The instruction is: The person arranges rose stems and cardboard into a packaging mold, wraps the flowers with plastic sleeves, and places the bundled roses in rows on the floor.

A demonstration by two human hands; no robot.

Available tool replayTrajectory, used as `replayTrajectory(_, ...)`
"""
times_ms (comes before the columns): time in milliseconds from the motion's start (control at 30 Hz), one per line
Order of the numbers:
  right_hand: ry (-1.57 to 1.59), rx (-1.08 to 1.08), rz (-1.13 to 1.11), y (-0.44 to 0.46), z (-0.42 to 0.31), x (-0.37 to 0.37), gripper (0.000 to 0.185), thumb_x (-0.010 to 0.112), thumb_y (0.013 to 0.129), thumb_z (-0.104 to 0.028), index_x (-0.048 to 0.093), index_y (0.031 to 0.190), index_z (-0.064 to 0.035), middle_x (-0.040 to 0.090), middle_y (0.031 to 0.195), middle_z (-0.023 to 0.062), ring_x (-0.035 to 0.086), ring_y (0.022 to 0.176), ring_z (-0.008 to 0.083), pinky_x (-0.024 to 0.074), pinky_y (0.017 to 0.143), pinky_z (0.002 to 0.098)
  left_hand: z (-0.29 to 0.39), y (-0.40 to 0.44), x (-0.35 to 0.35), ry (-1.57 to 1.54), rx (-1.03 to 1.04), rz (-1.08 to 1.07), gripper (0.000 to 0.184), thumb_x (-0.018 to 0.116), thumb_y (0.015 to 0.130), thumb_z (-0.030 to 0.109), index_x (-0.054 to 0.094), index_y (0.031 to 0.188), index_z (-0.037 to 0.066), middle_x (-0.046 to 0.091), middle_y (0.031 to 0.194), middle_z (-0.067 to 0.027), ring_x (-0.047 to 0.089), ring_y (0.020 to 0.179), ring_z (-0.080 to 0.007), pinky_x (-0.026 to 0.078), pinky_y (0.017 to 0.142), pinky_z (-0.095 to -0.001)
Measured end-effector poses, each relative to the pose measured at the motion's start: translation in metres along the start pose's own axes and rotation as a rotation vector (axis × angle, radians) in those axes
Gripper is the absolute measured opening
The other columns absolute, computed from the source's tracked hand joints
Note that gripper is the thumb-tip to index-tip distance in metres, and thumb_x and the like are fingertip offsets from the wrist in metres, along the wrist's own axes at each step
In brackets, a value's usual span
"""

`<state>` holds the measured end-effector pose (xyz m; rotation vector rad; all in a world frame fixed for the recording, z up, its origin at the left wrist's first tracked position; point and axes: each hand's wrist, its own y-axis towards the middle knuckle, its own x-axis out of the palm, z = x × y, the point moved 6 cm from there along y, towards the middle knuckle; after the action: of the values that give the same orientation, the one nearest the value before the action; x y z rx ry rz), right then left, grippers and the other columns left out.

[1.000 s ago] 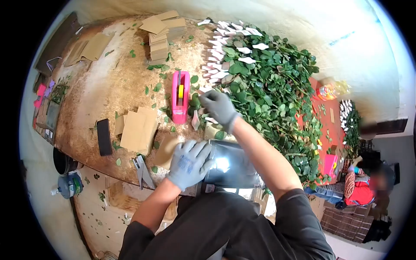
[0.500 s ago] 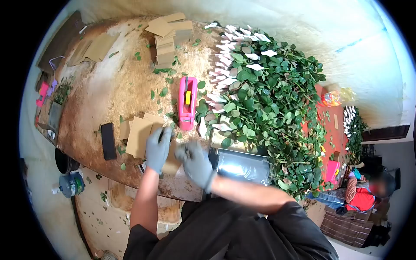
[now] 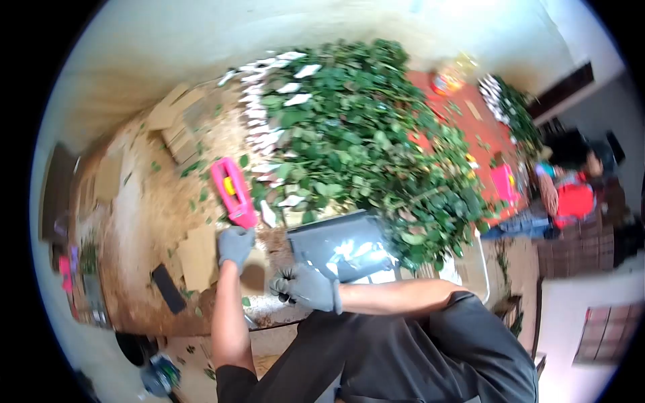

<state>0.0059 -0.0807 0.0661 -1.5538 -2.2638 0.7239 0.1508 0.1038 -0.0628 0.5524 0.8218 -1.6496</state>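
My left hand (image 3: 236, 246), in a grey glove, is at the near end of a pink tape dispenser (image 3: 233, 193) with a yellow core. Its fingers point away from me and are mostly hidden, so its grip does not show. Brown cardboard pieces (image 3: 198, 258) lie beside it. My right hand (image 3: 309, 287), gloved too, has its fingers curled in above the table's near edge; whatever they hold, if anything, cannot be made out. Just beyond it lies a dark, shiny plastic-covered slab (image 3: 342, 245). Leafy green stems (image 3: 356, 141) with white-wrapped heads (image 3: 259, 114) are heaped behind.
A black phone (image 3: 168, 289) lies at the left of the table. Folded cardboard (image 3: 176, 127) is stacked farther back. To the right, a red table (image 3: 463, 127) holds another pink dispenser (image 3: 503, 183) and more wrapped stems. A person in red (image 3: 573, 205) is at far right.
The view has swung right, shifting the table leftward and tilting it. My left hand has moved up to the dispenser's near end. My right hand stays curled, now lower, in front of the dark slab.
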Motion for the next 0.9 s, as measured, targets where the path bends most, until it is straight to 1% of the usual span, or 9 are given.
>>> replayTrajectory(67, 0.13, -0.414, -0.016, -0.018, -0.005, -0.022, 0.029, 0.058, 0.102, -0.024, 0.067, 0.089, 0.001, 0.062, 0.072, 0.0073, 0.057, 0.064, 0.0168, 0.0479, 0.062, 0.0366, 0.041, 0.002, -0.009, -0.487, -0.089, -0.075, 0.036, 0.07, 0.094, 0.033, 0.078, 0.085, -0.001, 0.073, 0.07, -0.0098, 0.068, 0.062, -0.017, 0.052, 0.061, -0.0302)
replayTrajectory(133, 0.097, -0.34, 0.109, -0.06, -0.026, -0.063, 0.031, 0.055, 0.104, -0.025, 0.067, 0.089, -0.0007, 0.063, 0.073, 0.0077, 0.059, 0.068, 0.0189, 0.0495, 0.066, 0.0374, 0.096, 0.013, -0.015, -0.522, 0.071, -0.109, 0.032, 0.069, 0.097, 0.027, 0.076, 0.09, -0.003, 0.072, 0.073, -0.0052, 0.066, 0.065, -0.0106, 0.05, 0.061, -0.0235)
replayTrajectory(167, -0.055, -0.544, 0.216, -0.083, -0.05, -0.087, 0.032, 0.053, 0.105, -0.026, 0.068, 0.091, -0.0006, 0.065, 0.076, 0.008, 0.061, 0.071, 0.0207, 0.0508, 0.07, 0.0374, 0.145, 0.006, -0.022, -0.556, 0.113, -0.119, 0.034, 0.068, 0.097, 0.029, 0.076, 0.092, -0.005, 0.073, 0.076, -0.0081, 0.068, 0.068, -0.012, 0.052, 0.062, -0.0253)
replayTrajectory(200, -0.086, -0.462, 0.233, -0.097, -0.048, -0.107, 0.027, 0.056, 0.107, -0.023, 0.068, 0.096, -0.0004, 0.067, 0.088, 0.0032, 0.062, 0.085, 0.0131, 0.0509, 0.078, 0.0298, 0.154, 0.024, 0.0, -0.661, 0.124, -0.229, 0.036, 0.068, 0.098, 0.031, 0.076, 0.093, -0.004, 0.075, 0.08, -0.0084, 0.07, 0.071, -0.0127, 0.053, 0.064, -0.0263)
replayTrajectory(467, 0.421, -0.251, 0.507, -0.126, -0.004, -0.201, 0.043, 0.054, 0.106, -0.033, 0.064, 0.08, 0.0008, 0.059, 0.068, 0.0003, 0.053, 0.064, 0.0084, 0.0443, 0.061, 0.0284, 0.277, 0.046, 0.158, -0.012, 0.261, -0.677, 0.039, 0.071, 0.089, 0.037, 0.078, 0.091, -0.001, 0.075, 0.077, -0.0124, 0.067, 0.07, -0.0168, 0.054, 0.066, -0.0337)
replayTrajectory(533, 0.39, -0.193, 0.497, -0.131, 0.017, -0.204, 0.04, 0.053, 0.107, -0.032, 0.064, 0.082, -0.002, 0.06, 0.071, -0.0004, 0.053, 0.066, 0.0067, 0.0444, 0.061, 0.0261, 0.28, 0.048, 0.195, 0.288, 0.538, -0.774, 0.045, 0.071, 0.085, 0.046, 0.079, 0.097, 0.003, 0.077, 0.088, -0.0179, 0.072, 0.078, -0.0302, 0.056, 0.078, -0.0409)
replayTrajectory(600, 0.365, -0.13, 0.483, -0.143, 0.039, -0.198, 0.037, 0.052, 0.107, -0.031, 0.064, 0.084, -0.0048, 0.061, 0.074, -0.0012, 0.053, 0.067, 0.005, 0.0444, 0.061, 0.0237, 0.273, 0.049, 0.209, 0.33, 0.468, -0.792, 0.048, 0.069, 0.084, 0.051, 0.08, 0.099, 0.007, 0.076, 0.095, -0.0208, 0.071, 0.086, -0.0384, 0.056, 0.084, -0.045)
replayTrajectory(767, 0.196, -0.096, 0.451, -0.163, 0.105, -0.161, 0.04, 0.051, 0.108, -0.031, 0.065, 0.085, -0.0014, 0.062, 0.072, 0.0009, 0.055, 0.068, 0.0081, 0.0468, 0.065, 0.0276, 0.314, 0.028, 0.166, 0.665, 0.493, -0.557, 0.048, 0.07, 0.085, 0.053, 0.08, 0.098, 0.008, 0.076, 0.104, -0.0198, 0.072, 0.097, -0.0369, 0.056, 0.087, -0.0463)
replayTrajectory(900, 0.234, -0.167, 0.402, -0.154, 0.13, -0.149, 0.032, 0.046, 0.105, -0.025, 0.064, 0.093, -0.0005, 0.062, 0.08, 0.0087, 0.06, 0.073, 0.0189, 0.0488, 0.069, 0.0354, 0.31, 0.006, 0.124, 0.256, 0.617, -0.147, 0.038, 0.073, 0.088, 0.041, 0.075, 0.102, 0.005, 0.074, 0.101, -0.0162, 0.07, 0.096, -0.0372, 0.054, 0.084, -0.0475)
